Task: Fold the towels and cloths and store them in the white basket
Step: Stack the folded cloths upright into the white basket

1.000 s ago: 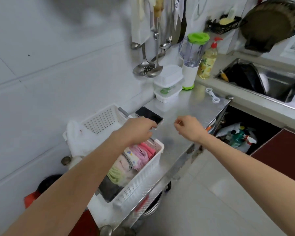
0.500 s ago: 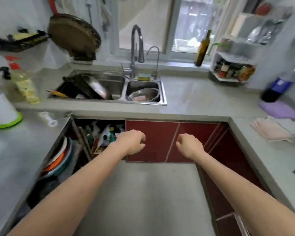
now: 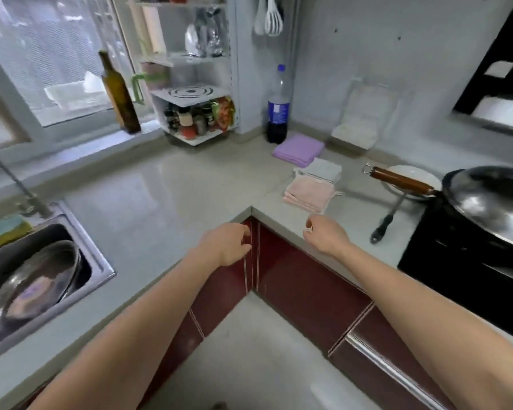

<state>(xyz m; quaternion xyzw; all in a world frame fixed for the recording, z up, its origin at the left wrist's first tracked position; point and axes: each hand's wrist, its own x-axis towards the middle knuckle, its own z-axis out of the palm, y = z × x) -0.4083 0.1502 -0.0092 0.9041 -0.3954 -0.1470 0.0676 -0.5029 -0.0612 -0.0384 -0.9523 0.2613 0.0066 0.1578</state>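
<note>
Bare and empty, our left hand (image 3: 224,244) hangs loosely curled off the worktop's (image 3: 160,196) inner corner, and our right hand (image 3: 323,233), just as slack, hovers over its front edge. Just beyond it lies the pink cloth (image 3: 308,192), with the grey cloth (image 3: 323,170) touching its far side and the purple towel (image 3: 298,149) toward the back wall. All look soft, light and limp; we judge a pinch at two corners best. No white basket is in view.

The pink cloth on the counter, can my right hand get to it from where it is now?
Probably yes. The right hand hovers just short of the pink cloth, holding nothing, and only bare counter lies between them.
</note>
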